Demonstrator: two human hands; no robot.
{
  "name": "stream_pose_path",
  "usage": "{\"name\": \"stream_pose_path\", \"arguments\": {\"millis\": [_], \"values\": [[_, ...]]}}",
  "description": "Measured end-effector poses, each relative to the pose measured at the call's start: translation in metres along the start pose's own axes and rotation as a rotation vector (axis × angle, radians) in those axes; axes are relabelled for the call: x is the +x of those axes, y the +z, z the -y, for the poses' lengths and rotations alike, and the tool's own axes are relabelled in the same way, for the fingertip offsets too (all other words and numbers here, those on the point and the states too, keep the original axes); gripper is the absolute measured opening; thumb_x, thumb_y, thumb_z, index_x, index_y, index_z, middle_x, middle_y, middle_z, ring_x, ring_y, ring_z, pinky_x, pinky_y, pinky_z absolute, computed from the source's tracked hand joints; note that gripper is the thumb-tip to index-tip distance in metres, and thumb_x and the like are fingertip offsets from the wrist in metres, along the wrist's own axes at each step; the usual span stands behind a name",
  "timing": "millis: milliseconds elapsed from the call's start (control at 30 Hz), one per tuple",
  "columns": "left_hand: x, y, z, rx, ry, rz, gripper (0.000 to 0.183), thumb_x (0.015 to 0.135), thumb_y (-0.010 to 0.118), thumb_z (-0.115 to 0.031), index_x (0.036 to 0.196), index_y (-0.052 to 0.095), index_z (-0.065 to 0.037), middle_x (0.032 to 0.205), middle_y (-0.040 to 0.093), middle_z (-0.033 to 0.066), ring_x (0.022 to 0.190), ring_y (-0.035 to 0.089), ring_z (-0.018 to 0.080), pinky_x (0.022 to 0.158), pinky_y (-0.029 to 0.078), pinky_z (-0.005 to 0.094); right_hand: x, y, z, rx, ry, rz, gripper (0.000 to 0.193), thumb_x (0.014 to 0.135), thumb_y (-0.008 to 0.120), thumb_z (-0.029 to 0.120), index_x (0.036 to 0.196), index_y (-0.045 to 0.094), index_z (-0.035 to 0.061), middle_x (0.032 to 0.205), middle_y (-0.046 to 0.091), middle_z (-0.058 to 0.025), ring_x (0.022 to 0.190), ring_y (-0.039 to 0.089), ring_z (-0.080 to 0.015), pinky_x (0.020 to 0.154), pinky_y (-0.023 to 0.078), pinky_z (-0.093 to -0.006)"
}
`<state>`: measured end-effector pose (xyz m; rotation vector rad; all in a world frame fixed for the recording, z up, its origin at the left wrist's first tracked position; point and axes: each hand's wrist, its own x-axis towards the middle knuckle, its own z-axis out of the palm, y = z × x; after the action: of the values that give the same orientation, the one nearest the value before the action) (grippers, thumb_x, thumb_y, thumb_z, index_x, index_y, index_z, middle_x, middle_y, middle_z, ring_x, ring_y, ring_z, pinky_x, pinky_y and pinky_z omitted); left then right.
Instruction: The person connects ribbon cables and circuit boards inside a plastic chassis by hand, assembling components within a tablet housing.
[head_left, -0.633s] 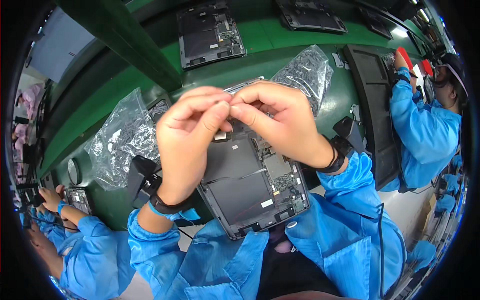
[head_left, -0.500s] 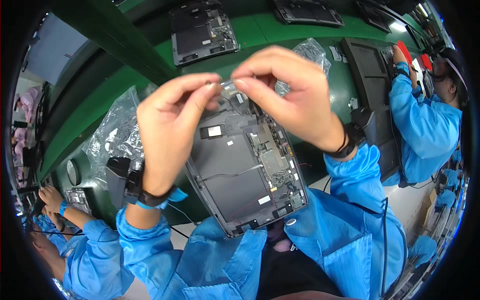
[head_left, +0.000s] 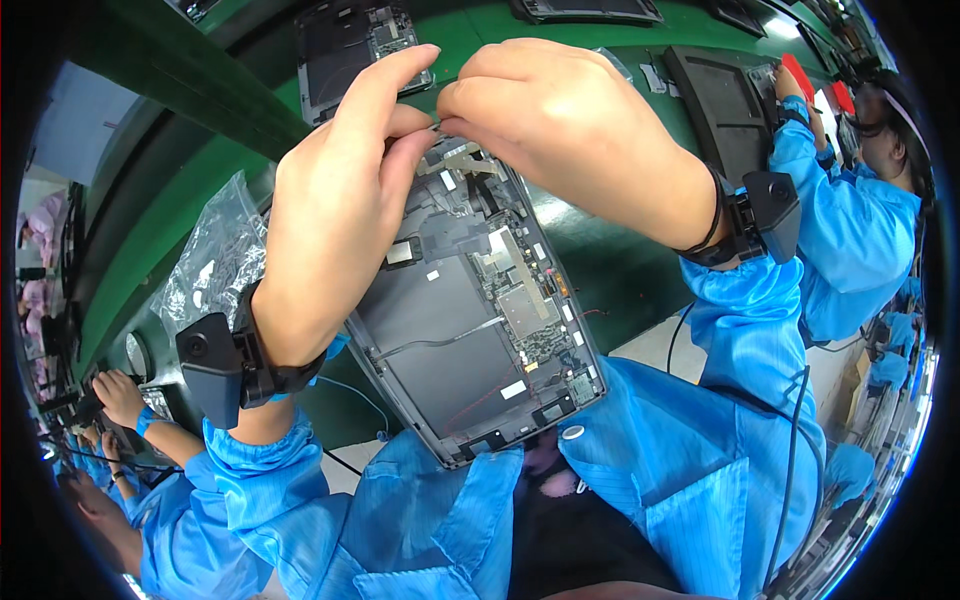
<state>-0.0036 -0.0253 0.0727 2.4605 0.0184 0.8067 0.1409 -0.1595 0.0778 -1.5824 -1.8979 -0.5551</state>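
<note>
An opened tablet-like device (head_left: 430, 340) lies tilted before me, its near end at my jacket, with a dark panel, a circuit board (head_left: 530, 310) and thin red wires showing. My left hand (head_left: 335, 190) is over its far left corner, index finger raised, thumb and other fingers pinched together. Against those fingertips, my right hand (head_left: 580, 130) is closed, its back turned up. Something tiny and dark seems to sit between the two pinches; I cannot make out its kind. Both hands cover part of the device's far edge.
Another opened device (head_left: 340, 60) lies farther back on the green bench (head_left: 610, 265). A clear plastic bag (head_left: 220, 250) is at left, a black tray (head_left: 725, 110) at right. A green post (head_left: 200, 70) slants across. Co-workers' hand (head_left: 120, 400) and blue sleeve (head_left: 850, 240) flank me.
Both hands have risen in the picture and their fingertips have come together. My right hand has rolled back-up, and my left index finger has lifted. The background has shifted left and up.
</note>
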Motion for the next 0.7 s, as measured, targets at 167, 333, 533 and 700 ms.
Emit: {"name": "stream_pose_path", "arguments": {"millis": [167,333,533,700], "values": [[0.0,0.006,0.006,-0.106,-0.106,-0.007,0.048,0.08,0.067,0.004,0.125,0.053,-0.005,0.084,0.068,0.0132,0.077,0.065,0.0319,0.07,0.052,0.0383,-0.01,0.013,-0.011,0.039,0.031,-0.061,0.013,0.07,0.068,0.007,0.076,0.058,0.0031,0.079,0.058,-0.0083,0.078,0.061,-0.0287,0.066,0.052,-0.0381],[-0.001,0.017,0.032,0.073,-0.092,0.147,0.019,0.08,0.068,-0.007,0.098,0.066,0.001,0.084,0.065,0.0157,0.083,0.063,0.0334,0.076,0.05,0.0416,-0.033,0.025,-0.012,-0.044,0.091,-0.019,0.013,0.07,0.068,0.009,0.077,0.057,0.0044,0.088,0.056,-0.0062,0.081,0.058,-0.0257,0.068,0.051,-0.0352],[-0.002,0.022,0.03,0.072,-0.14,0.146,0.01,0.078,0.07,-0.007,0.085,0.071,0.0,0.084,0.066,0.0124,0.082,0.063,0.0311,0.075,0.05,0.0388,-0.039,0.041,-0.008,-0.092,0.086,0.034,0.011,0.069,0.062,0.01,0.078,0.057,0.0048,0.089,0.054,-0.0075,0.085,0.057,-0.023,0.071,0.051,-0.0333],[-0.004,0.025,0.033,0.06,-0.102,0.119,0.01,0.076,0.071,-0.005,0.085,0.071,-0.001,0.083,0.066,0.0101,0.081,0.062,0.0293,0.073,0.05,0.0376,-0.034,0.04,-0.007,-0.15,0.099,0.062,0.012,0.07,0.063,0.01,0.078,0.057,0.0047,0.084,0.055,-0.0073,0.082,0.059,-0.0227,0.07,0.052,-0.0336]]}}
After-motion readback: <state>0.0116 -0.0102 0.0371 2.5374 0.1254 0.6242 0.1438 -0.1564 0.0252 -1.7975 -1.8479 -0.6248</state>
